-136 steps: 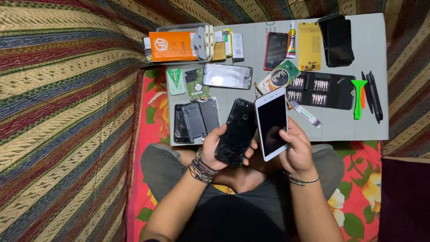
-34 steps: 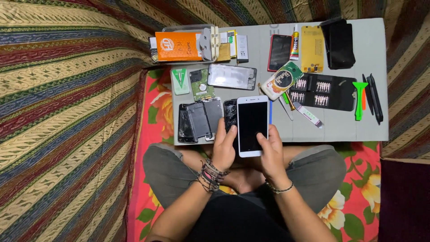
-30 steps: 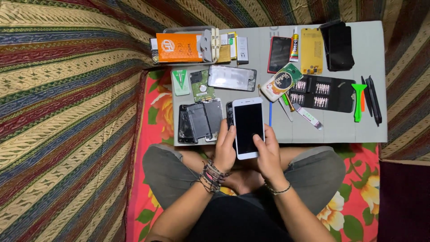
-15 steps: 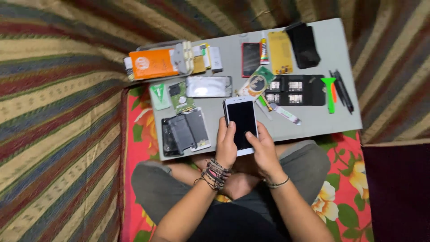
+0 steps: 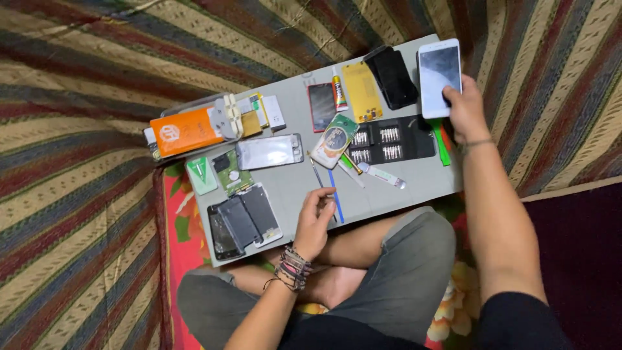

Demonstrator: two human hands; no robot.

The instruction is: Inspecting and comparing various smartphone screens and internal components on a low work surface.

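1. Right hand is way out at the far right corner of the grey table, fingers clamped round the lower end of one white smartphone. The phone is screen up, over the table's edge.
2. Left hand sits at the near edge, fingers pinched together on the near ends of two thin tools, one blue pry stick and one slim metal one just beside it. Can't tell if it grips both or only one.
3. One black screwdriver bit case lies open between the hands, with four clusters of bits showing.
4. Three phone screens or panels are stacked overlapping in a dark pile at the near left.
5. One silver phone back lies flat mid-table, with one green circuit board and one small green packet to its left.
6. One orange box is at the far left, with a few small cards and boxes crowded next to it; the count isn't clear.
7. Back row: one dark red-edged phone, one glue tube, one yellow sheet, one black phone case.
8. One green tool lies just beside the bit case, under the right wrist.
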